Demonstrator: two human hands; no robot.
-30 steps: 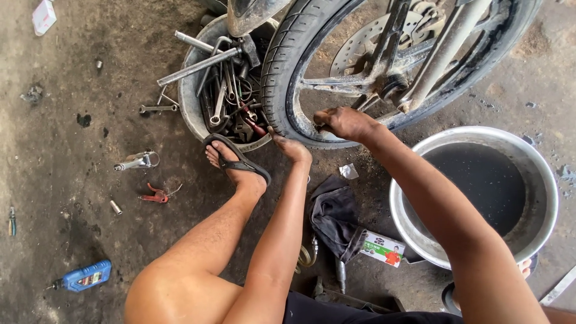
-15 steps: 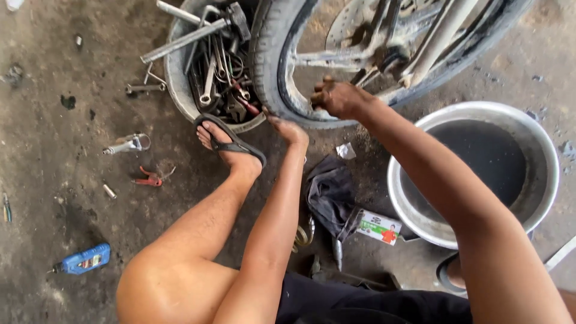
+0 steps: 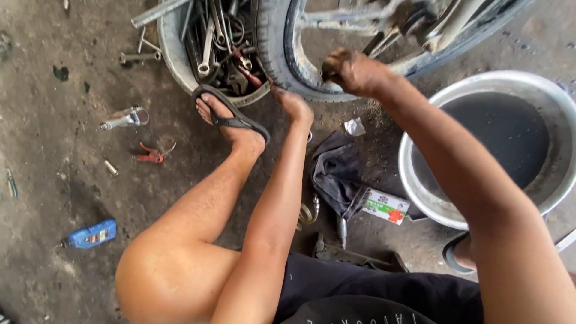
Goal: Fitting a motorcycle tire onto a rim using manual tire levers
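Your right hand is clenched over the tyre where tread meets rim, knuckles up, gripping the rubber edge. What the fingers pinch underneath is hidden, so I cannot tell whether a tool is in them.

Your left hand sits just below and to the left of the right, fingertips pressed against the outer tread. It holds nothing that I can see, but the palm is turned away, so I cannot say whether the fingers are curled or flat.

The tyre stands upright directly ahead of both hands, its arc running from lower left up to the right. Both hands touch it; the right is the one seated on the rim side.

To the left of your left hand, your sandalled foot braces against the tool basin. Behind your right wrist stands the metal bowl, and a dark rag lies beneath the forearms.
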